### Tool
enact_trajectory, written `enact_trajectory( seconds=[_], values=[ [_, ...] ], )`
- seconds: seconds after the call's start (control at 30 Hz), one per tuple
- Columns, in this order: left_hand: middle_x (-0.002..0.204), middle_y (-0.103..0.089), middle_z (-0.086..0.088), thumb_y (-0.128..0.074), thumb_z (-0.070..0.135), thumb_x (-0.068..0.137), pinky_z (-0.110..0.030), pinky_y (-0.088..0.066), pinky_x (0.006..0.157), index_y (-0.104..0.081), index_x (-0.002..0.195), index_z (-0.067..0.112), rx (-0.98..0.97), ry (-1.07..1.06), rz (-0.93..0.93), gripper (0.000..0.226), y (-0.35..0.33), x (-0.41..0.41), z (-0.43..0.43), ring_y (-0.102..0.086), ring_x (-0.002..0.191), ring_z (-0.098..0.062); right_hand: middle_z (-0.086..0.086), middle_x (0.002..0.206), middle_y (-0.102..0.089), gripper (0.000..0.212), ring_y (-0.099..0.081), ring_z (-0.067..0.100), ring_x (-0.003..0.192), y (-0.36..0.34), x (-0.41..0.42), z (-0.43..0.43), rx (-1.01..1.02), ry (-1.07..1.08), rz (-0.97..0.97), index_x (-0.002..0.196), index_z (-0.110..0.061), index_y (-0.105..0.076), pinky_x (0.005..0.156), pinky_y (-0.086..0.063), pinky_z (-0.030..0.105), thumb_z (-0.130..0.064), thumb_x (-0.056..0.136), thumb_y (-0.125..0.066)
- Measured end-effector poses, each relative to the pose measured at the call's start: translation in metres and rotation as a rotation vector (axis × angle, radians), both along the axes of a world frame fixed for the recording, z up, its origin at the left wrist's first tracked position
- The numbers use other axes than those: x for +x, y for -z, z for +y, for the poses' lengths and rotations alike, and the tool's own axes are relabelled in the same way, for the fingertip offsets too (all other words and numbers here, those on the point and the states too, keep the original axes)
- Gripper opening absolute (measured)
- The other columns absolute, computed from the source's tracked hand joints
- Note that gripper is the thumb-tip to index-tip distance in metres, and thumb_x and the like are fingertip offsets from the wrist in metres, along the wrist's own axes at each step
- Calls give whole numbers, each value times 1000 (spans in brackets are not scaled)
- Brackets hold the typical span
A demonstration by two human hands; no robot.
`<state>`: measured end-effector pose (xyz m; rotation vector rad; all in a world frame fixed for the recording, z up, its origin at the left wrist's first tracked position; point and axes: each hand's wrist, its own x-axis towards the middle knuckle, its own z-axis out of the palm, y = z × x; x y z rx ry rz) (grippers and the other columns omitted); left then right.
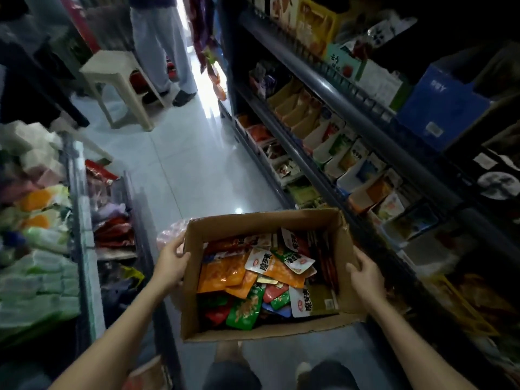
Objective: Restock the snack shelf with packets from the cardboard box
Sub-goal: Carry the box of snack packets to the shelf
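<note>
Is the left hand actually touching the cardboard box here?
Touching. The head view shows the left hand gripping the left wall of the cardboard box, with no gap between them.

A cream plastic stool point(112, 61) stands on the tiled floor point(191, 170) beside someone's legs point(157, 46).

Plain brown cardboard box point(253, 223), filled with orange, green, red and white packets point(222, 273). Beyond the box, cream stool point(121, 77) on glossy pale grey floor point(183, 153); right of the box, dark grey shelf point(323, 83) and blue carton point(439, 108).
</note>
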<state>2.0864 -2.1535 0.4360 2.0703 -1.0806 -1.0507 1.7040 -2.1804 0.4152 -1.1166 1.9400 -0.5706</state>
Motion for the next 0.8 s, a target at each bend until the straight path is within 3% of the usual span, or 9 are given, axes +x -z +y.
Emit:
enact_trajectory(
  seconds=[0.1,0.2,0.3,0.5,0.6,0.8],
  values=[
    [110,-65,-17,-53,1,94,-16,-51,47,-37,145,23,13,86,35,58,6,25,-72,-63,71,-14,6,146,-43,48,-38,23,135,9,27,-34,19,117,12,142,-10,-41,107,-30,31,-4,95,-52],
    [88,-71,-12,-54,12,96,-38,-59,59,-33,146,34,91,127,44,58,11,45,-140,-69,73,-27,5,147,-42,48,-38,23,135,13,46,-62,44,223,30,142,-12,-42,108,-30,33,-7,96,-52],
    [88,-71,-16,-53,12,96,-53,-58,70,-33,146,34,154,193,25,58,16,55,-203,-70,78,-34,5,147,-42,47,-37,23,136,17,60,-89,65,325,34,142,-13,-42,109,-30,35,-8,96,-52],
    [73,-71,-14,-54,16,94,-55,-56,66,-41,142,39,126,390,-68,54,36,45,-312,-67,69,-38,8,144,-45,47,-48,26,127,21,70,-136,98,483,74,143,-11,-40,96,-40,31,-8,97,-50],
    [73,-72,-10,-54,21,93,-51,-58,63,-39,140,45,121,457,-106,54,38,33,-351,-68,66,-35,7,144,-47,48,-47,24,128,26,67,-155,85,515,75,143,-12,-41,98,-39,31,-8,96,-50],
    [90,-70,-8,-56,16,93,-46,-58,74,-45,140,34,61,588,-147,52,23,3,-412,-68,75,-28,8,138,-52,49,-51,26,125,27,66,-186,127,637,69,143,-16,-42,98,-41,36,-9,96,-51]
  ],
)
